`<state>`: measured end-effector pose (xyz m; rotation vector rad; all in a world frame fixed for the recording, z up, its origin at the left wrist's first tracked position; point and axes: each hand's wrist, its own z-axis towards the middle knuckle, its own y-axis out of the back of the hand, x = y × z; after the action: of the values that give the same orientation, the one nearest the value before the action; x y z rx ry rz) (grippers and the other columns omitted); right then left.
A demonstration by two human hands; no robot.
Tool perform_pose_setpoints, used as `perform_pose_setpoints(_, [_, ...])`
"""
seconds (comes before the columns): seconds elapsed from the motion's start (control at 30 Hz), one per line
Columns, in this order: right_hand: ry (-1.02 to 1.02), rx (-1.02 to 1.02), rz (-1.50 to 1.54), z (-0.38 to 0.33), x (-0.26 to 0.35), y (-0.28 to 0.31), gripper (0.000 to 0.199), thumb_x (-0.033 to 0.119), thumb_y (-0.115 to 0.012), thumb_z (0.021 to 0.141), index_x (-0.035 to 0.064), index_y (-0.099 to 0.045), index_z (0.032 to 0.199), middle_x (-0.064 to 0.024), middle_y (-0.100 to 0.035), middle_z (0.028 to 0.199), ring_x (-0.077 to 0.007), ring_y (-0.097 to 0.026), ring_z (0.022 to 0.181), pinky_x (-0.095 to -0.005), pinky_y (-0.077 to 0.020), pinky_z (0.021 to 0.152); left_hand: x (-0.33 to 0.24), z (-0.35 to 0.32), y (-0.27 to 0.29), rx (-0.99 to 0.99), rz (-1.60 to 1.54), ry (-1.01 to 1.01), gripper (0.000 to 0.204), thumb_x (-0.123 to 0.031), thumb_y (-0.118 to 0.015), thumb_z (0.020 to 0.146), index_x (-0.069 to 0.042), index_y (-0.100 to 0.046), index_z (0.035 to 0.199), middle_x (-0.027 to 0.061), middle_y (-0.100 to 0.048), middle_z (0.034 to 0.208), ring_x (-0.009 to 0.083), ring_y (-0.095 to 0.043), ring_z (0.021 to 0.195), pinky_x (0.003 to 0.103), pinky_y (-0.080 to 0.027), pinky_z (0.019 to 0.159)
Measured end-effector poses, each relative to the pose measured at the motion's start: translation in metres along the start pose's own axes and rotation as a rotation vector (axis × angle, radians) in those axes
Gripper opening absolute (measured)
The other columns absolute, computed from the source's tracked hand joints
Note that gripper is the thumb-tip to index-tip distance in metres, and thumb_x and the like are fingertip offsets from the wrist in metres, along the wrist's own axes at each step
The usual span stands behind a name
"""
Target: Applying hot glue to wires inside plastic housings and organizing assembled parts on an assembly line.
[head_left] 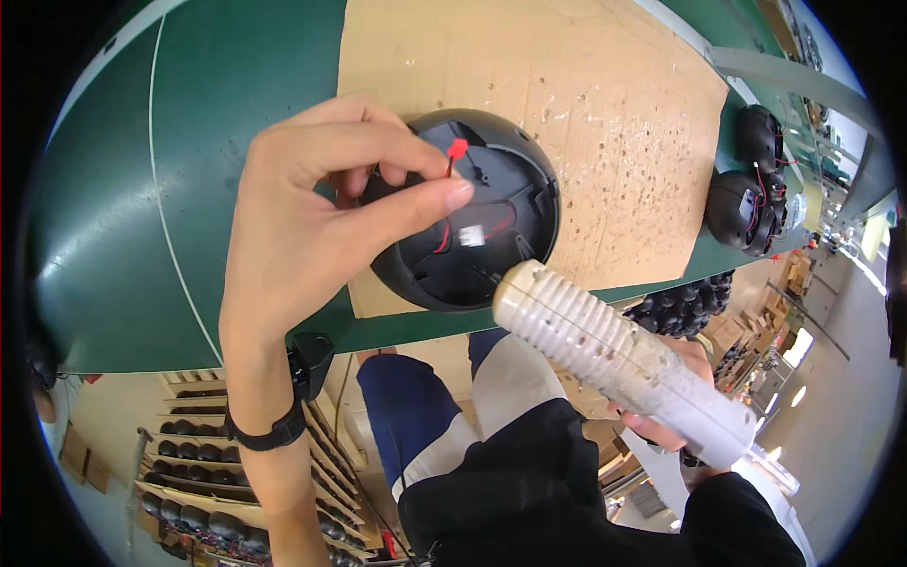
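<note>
Black dome housing (472, 227) overhanging cardboard edge

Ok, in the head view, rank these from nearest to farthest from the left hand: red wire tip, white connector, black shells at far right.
From the left hand:
1. Red wire tip, just above the thumb.
2. White connector, inside the black dome housing, right of the thumb.
3. Black shells, far right on the green table.

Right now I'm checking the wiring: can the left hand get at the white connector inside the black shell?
Probably yes: the left hand already grips the shell rim, and the white connector lies uncovered beside its thumb.
</note>
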<state>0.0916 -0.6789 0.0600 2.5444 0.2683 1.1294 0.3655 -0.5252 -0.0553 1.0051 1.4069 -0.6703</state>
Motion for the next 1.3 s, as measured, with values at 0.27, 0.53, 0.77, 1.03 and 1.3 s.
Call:
perform_pose_setpoints(0.27, [0.147, -0.176, -0.07, 0.016, 0.018, -0.03, 0.024, 0.016, -0.068, 0.056, 0.006, -0.07, 0.077, -0.0107, -0.065, 0.067, -0.0322, -0.065, 0.059, -0.0369, -0.0551, 0.061, 0.007, -0.008, -0.005, -0.103, -0.078, -0.035, 0.007, -0.006, -0.079, 0.076, -0.004, -0.073, 0.079, -0.0022, -0.058, 0.076, 0.004, -0.04, 0.063, 0.021, -0.027, 0.055])
perform_pose_setpoints(0.53, [0.355, -0.036, -0.152, 0.023, 0.031, -0.024, 0.025, 0.005, -0.072, 0.073, -0.0048, -0.065, 0.095, -0.0164, -0.064, 0.091, -0.0301, -0.066, 0.077, -0.0346, -0.0521, 0.064, 0.017, -0.012, -0.004, -0.11, -0.076, -0.088, 0.007, -0.006, -0.079, 0.076, -0.004, -0.074, 0.081, -0.0025, -0.057, 0.076, 0.0043, -0.039, 0.063, 0.021, -0.027, 0.055])
perform_pose_setpoints(0.77, [0.274, -0.036, -0.301, 0.013, 0.035, -0.023, 0.024, 0.005, -0.073, 0.072, -0.0041, -0.064, 0.092, -0.0153, -0.063, 0.087, -0.029, -0.065, 0.073, -0.0336, -0.0511, 0.061, 0.011, -0.009, -0.007, -0.125, -0.091, -0.098, 0.007, -0.006, -0.078, 0.077, -0.003, -0.072, 0.079, -0.0025, -0.057, 0.077, 0.0044, -0.039, 0.064, 0.021, -0.028, 0.056])
perform_pose_setpoints(1.03, [0.215, 0.031, -0.38, 0.011, 0.032, -0.023, 0.022, 0.006, -0.073, 0.07, -0.0038, -0.062, 0.088, -0.0158, -0.062, 0.083, -0.0278, -0.064, 0.068, -0.0325, -0.0505, 0.057, 0.012, -0.028, -0.002, -0.189, -0.07, -0.109, 0.012, 0.0, -0.078, 0.073, -0.001, -0.071, 0.083, 0.0016, -0.058, 0.086, 0.0069, -0.048, 0.071, 0.021, -0.035, 0.061])
perform_pose_setpoints(1.3, [0.167, -0.018, -0.303, 0.011, 0.038, -0.021, 0.024, 0.007, -0.073, 0.071, -0.0045, -0.064, 0.091, -0.0159, -0.062, 0.082, -0.0283, -0.065, 0.069, -0.0338, -0.0513, 0.059, 0.003, -0.07, 0.003, -0.177, -0.074, -0.074, 0.021, 0.003, -0.078, 0.066, 0.0, -0.074, 0.086, 0.0039, -0.056, 0.077, 0.0117, -0.049, 0.066, 0.023, -0.036, 0.059])
